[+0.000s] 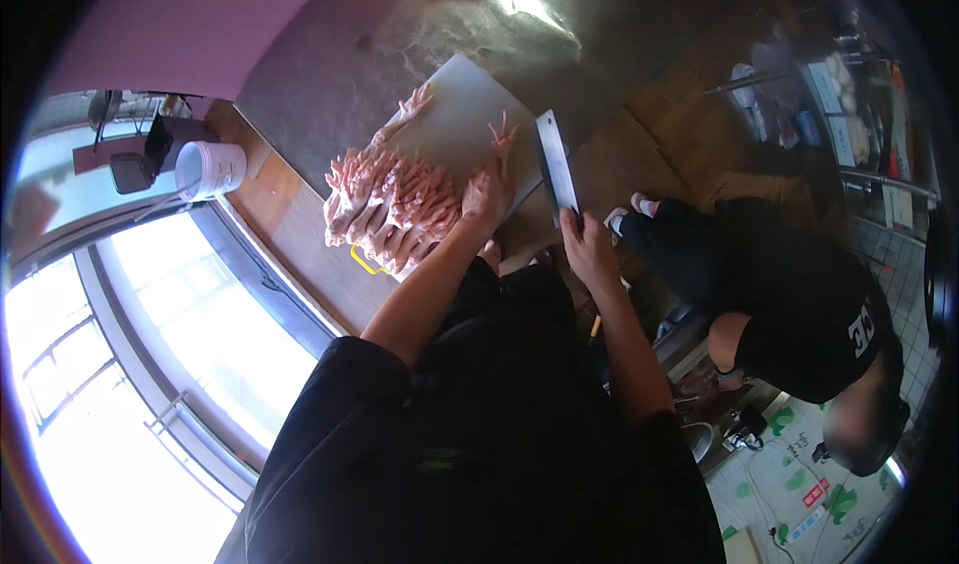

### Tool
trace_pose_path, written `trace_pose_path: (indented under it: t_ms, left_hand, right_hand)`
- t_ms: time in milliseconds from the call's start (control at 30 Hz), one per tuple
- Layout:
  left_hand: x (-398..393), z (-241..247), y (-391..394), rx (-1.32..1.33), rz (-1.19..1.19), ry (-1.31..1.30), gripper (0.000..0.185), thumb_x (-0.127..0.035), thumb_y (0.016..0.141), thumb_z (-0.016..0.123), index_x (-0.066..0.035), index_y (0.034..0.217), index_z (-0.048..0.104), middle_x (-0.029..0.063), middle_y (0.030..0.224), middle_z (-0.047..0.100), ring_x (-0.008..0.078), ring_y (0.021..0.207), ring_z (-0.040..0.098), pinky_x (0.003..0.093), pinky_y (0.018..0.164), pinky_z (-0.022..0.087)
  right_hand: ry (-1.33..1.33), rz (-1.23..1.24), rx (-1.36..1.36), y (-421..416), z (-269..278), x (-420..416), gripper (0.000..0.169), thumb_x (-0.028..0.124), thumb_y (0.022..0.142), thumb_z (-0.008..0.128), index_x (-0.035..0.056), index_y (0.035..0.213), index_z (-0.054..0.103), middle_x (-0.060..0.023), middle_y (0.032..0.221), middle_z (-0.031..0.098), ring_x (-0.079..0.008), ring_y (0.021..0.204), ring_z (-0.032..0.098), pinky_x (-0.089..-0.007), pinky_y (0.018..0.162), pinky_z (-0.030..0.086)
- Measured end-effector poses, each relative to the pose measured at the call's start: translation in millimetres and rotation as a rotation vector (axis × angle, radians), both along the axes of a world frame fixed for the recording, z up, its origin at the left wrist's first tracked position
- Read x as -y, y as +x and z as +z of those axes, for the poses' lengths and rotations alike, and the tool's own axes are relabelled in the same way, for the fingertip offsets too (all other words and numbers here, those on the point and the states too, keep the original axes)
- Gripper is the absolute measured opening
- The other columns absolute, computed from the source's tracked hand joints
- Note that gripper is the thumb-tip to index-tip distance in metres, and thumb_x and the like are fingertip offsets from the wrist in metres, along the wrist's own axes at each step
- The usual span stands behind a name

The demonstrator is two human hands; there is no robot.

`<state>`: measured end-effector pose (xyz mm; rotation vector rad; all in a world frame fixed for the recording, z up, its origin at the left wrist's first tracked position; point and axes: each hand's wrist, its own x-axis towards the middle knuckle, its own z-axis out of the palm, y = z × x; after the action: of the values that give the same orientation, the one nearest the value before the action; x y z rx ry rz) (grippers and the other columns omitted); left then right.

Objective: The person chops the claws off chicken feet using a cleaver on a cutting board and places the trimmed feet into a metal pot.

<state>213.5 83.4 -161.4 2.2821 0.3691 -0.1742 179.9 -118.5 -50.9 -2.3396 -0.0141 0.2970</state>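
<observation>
A large heap of raw chicken feet (397, 204) lies over the near left part of a white cutting board (464, 107). My left hand (487, 193) is closed around the lower part of one chicken foot (503, 135), whose toes point away from me over the board. My right hand (588, 245) grips the handle of a cleaver (554, 155). Its broad blade is raised beside the right edge of the board and points away from me. Another foot (408, 107) lies at the board's left edge. A yellow handle (367, 261) shows beneath the heap.
The board rests on a grey table (300, 107). A white plastic bucket (212, 170) stands beyond its left edge, near bright windows. At right, a person in black (794, 287) bends over close by. Shelves with goods (861, 122) stand at the far right.
</observation>
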Motion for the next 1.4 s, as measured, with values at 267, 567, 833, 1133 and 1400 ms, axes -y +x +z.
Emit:
trace_pose_path:
  t_ms: [267,567,833,1133,1400]
  left_hand:
    - [-2,-6,-11,0.219,0.014,-0.006,0.027,-0.011,0.083,0.064,-0.002,0.108,0.067,0.0276,0.108,0.062,0.048,0.092,0.063,0.0531,0.078,0.054]
    - [-2,-2,-8,0.192,-0.024,0.019,0.027,-0.012,0.084,0.064,-0.003,0.109,0.067,0.0293,0.106,0.061,0.0483,0.084,0.065,0.0558,0.073,0.055]
    - [-1,-3,-6,0.042,-0.153,0.054,0.083,-0.011,0.086,0.06,-0.006,0.159,0.021,0.0288,0.103,0.06,0.0461,0.088,0.066,0.0534,0.079,0.056]
    - [2,-8,-5,-0.08,-0.139,0.058,0.032,-0.014,0.091,0.058,-0.005,0.122,0.06,0.0265,0.106,0.061,0.0478,0.094,0.065,0.057,0.077,0.055]
    - [2,4,-1,0.08,-0.111,0.118,0.076,-0.009,0.083,0.061,-0.003,0.154,0.033,0.0252,0.101,0.061,0.0423,0.091,0.066,0.0494,0.077,0.057]
  right_hand:
    - [-0.162,0.125,-0.02,32,-35,-54,0.03,0.024,0.096,0.06,-0.0025,0.081,0.06,-0.0291,0.074,0.065,-0.0479,0.075,0.066,-0.0542,0.066,0.054]
    - [-0.189,0.17,0.03,21,-47,-46,0.025,0.02,0.095,0.059,-0.001,0.081,0.06,-0.0267,0.066,0.064,-0.0456,0.066,0.067,-0.053,0.056,0.054]
    - [-0.214,0.158,0.003,27,-53,-57,0.024,0.02,0.095,0.058,0.0004,0.081,0.057,-0.0255,0.066,0.064,-0.0449,0.066,0.067,-0.0533,0.057,0.055]
    - [-0.192,0.158,-0.025,104,-72,-108,0.032,0.024,0.097,0.053,-0.0033,0.082,0.061,-0.0314,0.076,0.066,-0.0493,0.074,0.066,-0.055,0.065,0.055]
    - [-0.175,0.194,-0.017,68,-65,-76,0.032,0.022,0.095,0.059,-0.0049,0.078,0.06,-0.032,0.072,0.063,-0.05,0.073,0.065,-0.0552,0.061,0.052]
